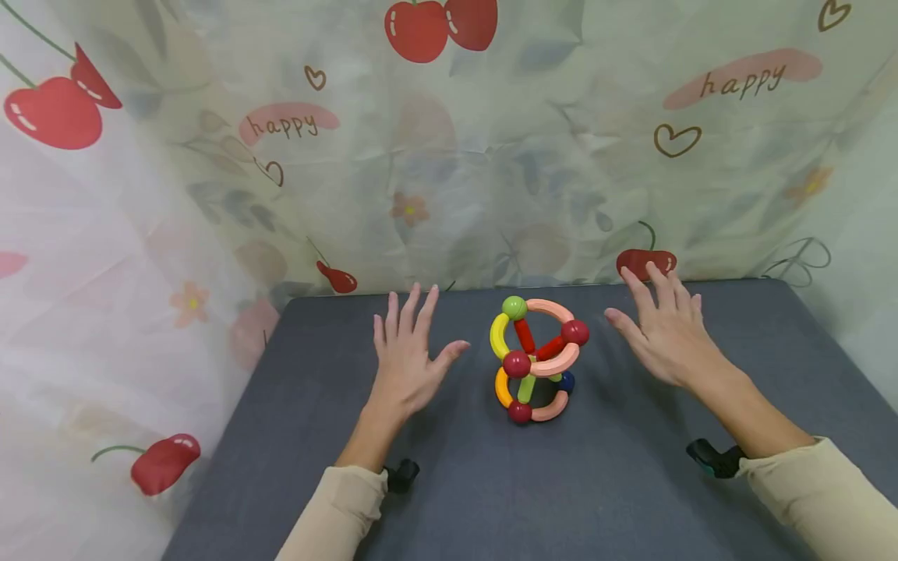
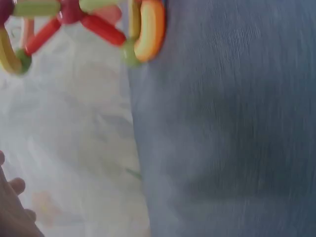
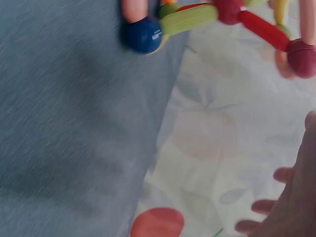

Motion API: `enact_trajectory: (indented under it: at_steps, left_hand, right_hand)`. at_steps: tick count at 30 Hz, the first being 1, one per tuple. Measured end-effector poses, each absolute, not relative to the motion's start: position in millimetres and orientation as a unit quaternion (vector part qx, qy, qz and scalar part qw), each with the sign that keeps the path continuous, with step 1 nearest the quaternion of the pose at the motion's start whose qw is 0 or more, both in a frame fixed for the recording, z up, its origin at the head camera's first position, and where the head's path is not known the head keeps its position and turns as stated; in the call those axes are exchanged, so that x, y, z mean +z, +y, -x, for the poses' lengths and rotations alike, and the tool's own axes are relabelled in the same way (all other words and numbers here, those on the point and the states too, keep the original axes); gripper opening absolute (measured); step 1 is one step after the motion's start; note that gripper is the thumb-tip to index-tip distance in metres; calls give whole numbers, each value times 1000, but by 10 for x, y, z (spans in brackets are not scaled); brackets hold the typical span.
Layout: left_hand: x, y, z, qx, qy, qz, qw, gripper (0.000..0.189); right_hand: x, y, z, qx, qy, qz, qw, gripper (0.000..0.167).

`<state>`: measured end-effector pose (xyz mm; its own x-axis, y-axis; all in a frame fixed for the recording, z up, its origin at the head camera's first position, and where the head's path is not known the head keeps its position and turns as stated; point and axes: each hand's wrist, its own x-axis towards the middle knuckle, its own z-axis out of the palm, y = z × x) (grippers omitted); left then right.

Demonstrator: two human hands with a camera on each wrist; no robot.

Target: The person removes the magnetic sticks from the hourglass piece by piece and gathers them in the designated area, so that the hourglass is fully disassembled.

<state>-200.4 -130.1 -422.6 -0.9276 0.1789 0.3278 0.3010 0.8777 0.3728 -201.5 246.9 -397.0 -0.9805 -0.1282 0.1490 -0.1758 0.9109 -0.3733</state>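
A toy structure of colored balls and rods (image 1: 559, 363) stands on the dark table. Curved pink, yellow and orange pieces form its upper and lower rings, and straight red and green rods meet between them. To its left, my left hand (image 1: 405, 362) hovers with fingers spread, touching nothing. My right hand (image 1: 666, 331) is held up on the other side, fingers extended and apart from the toy. The left wrist view shows the toy's orange curved piece (image 2: 150, 30) at the top; the right wrist view shows its blue ball (image 3: 143, 35).
The dark grey tabletop (image 1: 449, 491) reaches back to a hanging cloth (image 1: 484, 179) printed with cherries and the word happy. Another printed cloth (image 1: 105, 312) hangs on the left. A thin tied cord (image 1: 800, 261) lies by the back right corner.
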Motion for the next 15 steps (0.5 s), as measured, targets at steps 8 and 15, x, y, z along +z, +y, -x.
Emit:
enact_trajectory:
  at_steps: [8, 15]
  left_hand:
    - [-4262, -960, 1774, -330, -924, 170, 85, 113]
    - [-4340, -690, 1725, -442, -880, 174, 20, 116]
  right_hand:
    - [-3758, 2274, 2057, 319, -935, -154, -22, 72]
    - [-3710, 2114, 2195, 390, -902, -159, -90, 66]
